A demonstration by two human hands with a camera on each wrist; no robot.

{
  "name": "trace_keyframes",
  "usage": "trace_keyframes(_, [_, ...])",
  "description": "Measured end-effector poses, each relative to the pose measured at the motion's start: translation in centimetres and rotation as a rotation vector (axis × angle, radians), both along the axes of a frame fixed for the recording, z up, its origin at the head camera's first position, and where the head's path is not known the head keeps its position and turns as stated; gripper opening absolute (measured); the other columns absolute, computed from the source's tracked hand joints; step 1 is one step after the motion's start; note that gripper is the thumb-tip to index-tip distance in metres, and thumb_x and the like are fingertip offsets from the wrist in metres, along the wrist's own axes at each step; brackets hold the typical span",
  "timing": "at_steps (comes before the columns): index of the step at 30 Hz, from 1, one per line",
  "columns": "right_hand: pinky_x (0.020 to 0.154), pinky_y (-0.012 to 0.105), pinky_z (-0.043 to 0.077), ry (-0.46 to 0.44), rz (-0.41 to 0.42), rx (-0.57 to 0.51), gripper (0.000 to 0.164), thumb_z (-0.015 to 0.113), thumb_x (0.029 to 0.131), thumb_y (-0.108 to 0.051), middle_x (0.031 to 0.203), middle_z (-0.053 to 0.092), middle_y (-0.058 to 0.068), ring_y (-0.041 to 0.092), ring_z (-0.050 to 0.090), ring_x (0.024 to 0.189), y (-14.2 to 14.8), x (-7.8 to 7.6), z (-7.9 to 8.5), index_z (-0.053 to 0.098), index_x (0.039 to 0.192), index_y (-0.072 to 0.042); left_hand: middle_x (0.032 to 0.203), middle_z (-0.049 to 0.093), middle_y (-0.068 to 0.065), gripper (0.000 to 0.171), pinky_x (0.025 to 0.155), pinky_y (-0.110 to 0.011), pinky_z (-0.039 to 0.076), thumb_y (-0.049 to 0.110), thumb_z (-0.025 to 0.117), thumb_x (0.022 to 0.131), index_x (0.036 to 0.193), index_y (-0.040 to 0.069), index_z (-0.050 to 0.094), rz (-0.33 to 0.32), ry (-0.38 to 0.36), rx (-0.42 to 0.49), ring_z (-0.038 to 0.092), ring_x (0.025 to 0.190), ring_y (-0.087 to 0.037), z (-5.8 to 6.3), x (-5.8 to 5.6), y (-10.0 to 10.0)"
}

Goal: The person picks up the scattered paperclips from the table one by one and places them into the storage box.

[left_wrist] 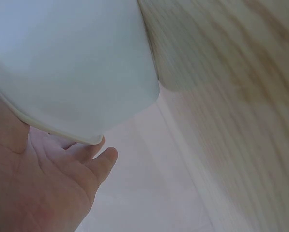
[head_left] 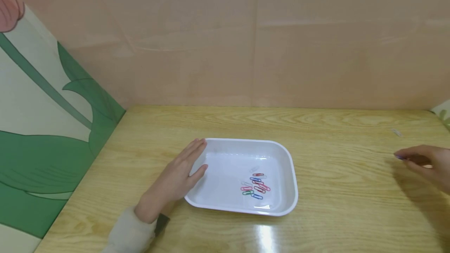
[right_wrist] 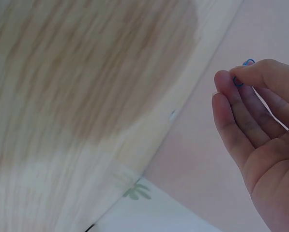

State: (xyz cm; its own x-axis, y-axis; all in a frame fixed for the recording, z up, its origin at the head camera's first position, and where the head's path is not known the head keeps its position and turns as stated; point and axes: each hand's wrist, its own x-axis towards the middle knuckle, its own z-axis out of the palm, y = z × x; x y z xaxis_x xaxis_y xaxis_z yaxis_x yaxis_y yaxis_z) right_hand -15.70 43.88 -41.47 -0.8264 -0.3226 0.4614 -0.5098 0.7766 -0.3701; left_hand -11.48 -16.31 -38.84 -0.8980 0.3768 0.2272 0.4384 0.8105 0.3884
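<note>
A white tray [head_left: 225, 208] stands on the wooden table, with several coloured paper clips [head_left: 259, 189] in its right half. Over the tray's left rim lies my left hand [head_left: 183, 171], its fingers extended; the left wrist view has the hand [left_wrist: 52, 179] against the rim from outside. Off to the right, my right hand [head_left: 427, 163] is raised above the table and pinches a blue paper clip [right_wrist: 237, 81] between thumb and forefinger. A white paper clip [head_left: 397, 132] lies on the table just beyond that hand.
The wooden table [head_left: 337, 221] ends at a beige covered wall [head_left: 211, 50] behind. A panel with green leaf prints [head_left: 31, 159] borders the left side. A dark strap [head_left: 162, 223] shows at my left wrist.
</note>
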Motion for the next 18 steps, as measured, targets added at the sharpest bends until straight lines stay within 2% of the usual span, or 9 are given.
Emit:
trace_keyframes(2, [0.063,-0.007,0.039,0.013,-0.016,0.038,0.014,0.071,0.082,0.01,0.105,0.038,-0.052,-0.034,0.044,0.08,-0.7,0.2,0.4,0.067,0.089,-0.001,0.158,0.038,-0.014,0.062,0.121,-0.05,0.031,0.028,0.062,0.098,0.15,0.002,0.04,0.001,-0.001,-0.001,0.032,0.149,-0.032,0.0,0.0,0.0])
trace_keyframes(3, [0.063,-0.007,0.039,0.017,-0.022,0.053,0.012,0.072,0.08,0.01,0.105,0.037,-0.051,-0.034,0.044,0.078,-1.1,0.3,0.7,0.066,0.089,0.004,0.158,0.038,-0.014,0.062,0.121,-0.05,0.031,0.028,0.062,0.098,0.15,0.002,0.04,0.001,0.0,0.0,0.032,0.149,-0.032,0.0,0.0,0.0])
trace_keyframes(6, [0.062,-0.007,0.038,0.016,-0.042,0.079,0.016,0.075,0.077,0.009,0.102,0.037,-0.051,-0.033,0.045,0.075,-2.1,0.5,1.2,0.067,0.091,0.007,0.158,0.039,-0.014,0.062,0.121,-0.05,0.031,0.027,0.062,0.098,0.15,0.002,0.04,-0.002,0.004,0.0,0.032,0.149,-0.032,0.0,0.0,0.0])
trace_keyframes(11, [0.059,-0.006,0.038,-0.002,-0.075,0.128,0.02,0.077,0.077,0.005,0.098,0.037,-0.051,-0.031,0.046,0.072,-3.5,1.0,2.2,0.071,0.095,0.0,0.158,0.039,-0.014,0.062,0.12,-0.05,0.031,0.028,0.062,0.098,0.15,0.002,0.04,-0.005,0.007,-0.006,0.032,0.149,-0.033,-0.1,0.0,0.0])
trace_keyframes(16, [0.055,-0.004,0.04,0.034,-0.052,0.146,0.022,0.079,0.076,0.0,0.097,0.042,-0.05,-0.027,0.049,0.07,-5.1,1.6,3.0,0.073,0.096,-0.005,0.158,0.038,-0.013,0.062,0.121,-0.05,0.03,0.028,0.062,0.098,0.151,0.003,0.04,0.0,0.004,-0.006,0.032,0.149,-0.032,0.0,0.0,0.0])
trace_keyframes(18, [0.056,-0.004,0.038,0.002,-0.05,0.137,0.022,0.08,0.077,-0.002,0.096,0.044,-0.049,-0.026,0.05,0.071,-5.8,1.8,3.3,0.074,0.098,-0.008,0.158,0.038,-0.012,0.062,0.121,-0.049,0.03,0.028,0.062,0.098,0.15,0.002,0.04,0.002,0.006,-0.005,0.032,0.149,-0.031,-0.1,0.0,0.0])
